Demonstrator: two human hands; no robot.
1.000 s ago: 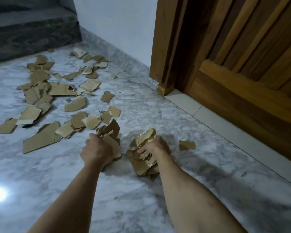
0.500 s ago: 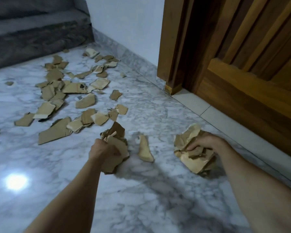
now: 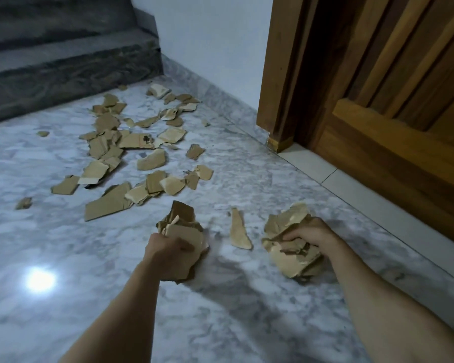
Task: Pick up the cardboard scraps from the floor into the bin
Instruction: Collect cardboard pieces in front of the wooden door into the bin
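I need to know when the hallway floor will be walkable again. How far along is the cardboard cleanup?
Done: nothing shows as binned; no bin is in view. In hand: the left hand grips one bundle of scraps and the right hand grips another bundle. Left: one long scrap lies on the marble floor between the hands, and a large scatter of scraps lies toward the steps.

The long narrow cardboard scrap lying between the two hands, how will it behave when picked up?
The narrow scrap looks thin and torn, so probably light and fairly stiff. It lies flat on the glossy marble floor, so it may slide before fingers catch its edge.
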